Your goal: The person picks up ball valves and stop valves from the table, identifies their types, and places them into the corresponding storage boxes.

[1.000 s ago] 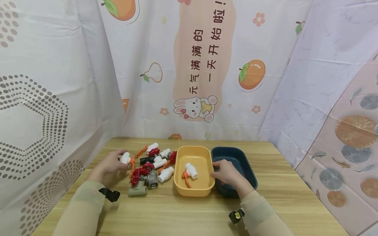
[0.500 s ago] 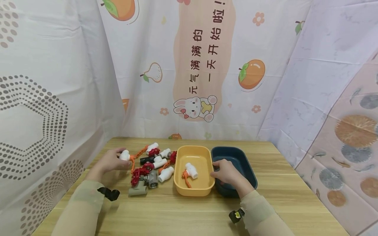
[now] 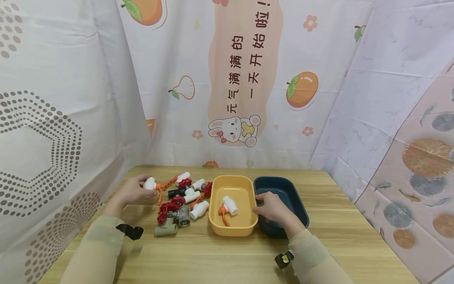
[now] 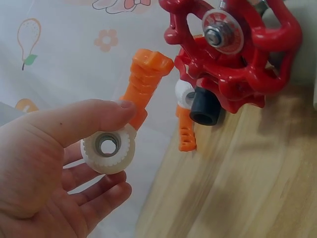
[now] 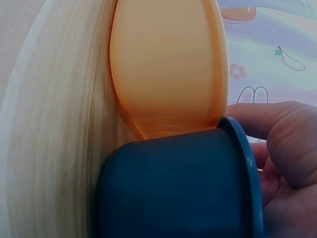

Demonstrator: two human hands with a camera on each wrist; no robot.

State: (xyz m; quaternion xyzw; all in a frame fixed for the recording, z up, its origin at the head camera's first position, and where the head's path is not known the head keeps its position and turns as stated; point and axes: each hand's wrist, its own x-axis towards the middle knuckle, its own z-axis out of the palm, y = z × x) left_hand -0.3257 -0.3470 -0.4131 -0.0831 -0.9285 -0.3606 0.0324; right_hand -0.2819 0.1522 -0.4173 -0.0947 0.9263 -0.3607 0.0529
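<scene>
In the head view, my left hand (image 3: 130, 192) holds a white plastic ball valve (image 3: 149, 184) with an orange lever, left of the pile. The left wrist view shows the thumb on the valve (image 4: 125, 157) by its orange lever (image 4: 144, 82), fingers curled behind its round end. My right hand (image 3: 272, 207) grips the adjoining rims of a dark blue bin (image 3: 302, 205) and a yellow bin (image 3: 234, 232). Its thumb reaches over the yellow side; the other fingers are partly hidden behind the blue rim (image 5: 246, 153). A similar white valve (image 3: 230, 205) with an orange lever lies in the yellow bin.
Several fittings are heaped left of the yellow bin: valves with red handwheels (image 3: 163, 213), a grey tee (image 3: 166, 228), a black pipe piece (image 3: 175, 193) and white valves (image 3: 199, 210). Printed cloth (image 3: 198, 150) hangs behind the wooden table (image 3: 198, 260).
My left hand has shifted slightly away from me with the valve, whose orange lever has turned a little. The right hand and both bins stay where they were.
</scene>
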